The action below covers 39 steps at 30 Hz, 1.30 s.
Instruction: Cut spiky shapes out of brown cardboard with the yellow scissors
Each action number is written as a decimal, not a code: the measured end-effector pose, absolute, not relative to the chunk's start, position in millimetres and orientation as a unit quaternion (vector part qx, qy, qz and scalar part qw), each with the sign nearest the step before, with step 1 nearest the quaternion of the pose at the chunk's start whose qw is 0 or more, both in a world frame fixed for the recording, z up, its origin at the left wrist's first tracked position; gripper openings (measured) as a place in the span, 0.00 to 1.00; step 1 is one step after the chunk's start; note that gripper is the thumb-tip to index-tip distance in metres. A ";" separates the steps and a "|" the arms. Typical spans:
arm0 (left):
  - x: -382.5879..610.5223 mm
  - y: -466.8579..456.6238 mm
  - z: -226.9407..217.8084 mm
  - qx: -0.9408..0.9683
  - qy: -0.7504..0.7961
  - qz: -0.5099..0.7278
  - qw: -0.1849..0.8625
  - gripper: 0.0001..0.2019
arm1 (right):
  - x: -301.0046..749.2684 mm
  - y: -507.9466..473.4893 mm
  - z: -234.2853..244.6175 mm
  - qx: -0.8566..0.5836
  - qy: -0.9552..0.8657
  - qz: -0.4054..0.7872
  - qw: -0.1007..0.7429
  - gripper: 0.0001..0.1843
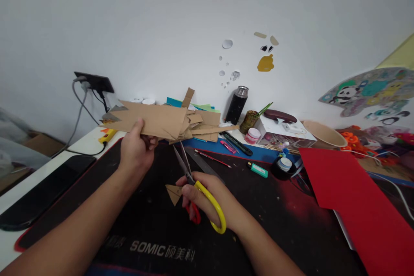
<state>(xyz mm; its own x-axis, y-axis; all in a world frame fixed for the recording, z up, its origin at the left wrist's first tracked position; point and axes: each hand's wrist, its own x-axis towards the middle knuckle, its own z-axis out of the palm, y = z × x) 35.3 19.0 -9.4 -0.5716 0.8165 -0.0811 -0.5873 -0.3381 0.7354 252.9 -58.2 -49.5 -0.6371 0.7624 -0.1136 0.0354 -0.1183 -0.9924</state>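
The left hand is raised forward with its back toward the camera, thumb up and pinched against the curled fingers. The bare left forearm runs in from the lower left edge, wrist straight. The right hand sits lower and nearer, fingers curled in a closed grip, knuckles turned left. The bare right forearm enters from the bottom right. The two hands are near each other but apart.

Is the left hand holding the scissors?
No, the right hand holds the scissors, while the left hand grips a piece of cardboard.
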 end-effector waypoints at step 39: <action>50.1 5.9 -7.5 0.250 0.439 0.763 0.403 0.09 | 252.5 -59.2 -46.5 -0.354 -0.612 0.660 0.252 0.31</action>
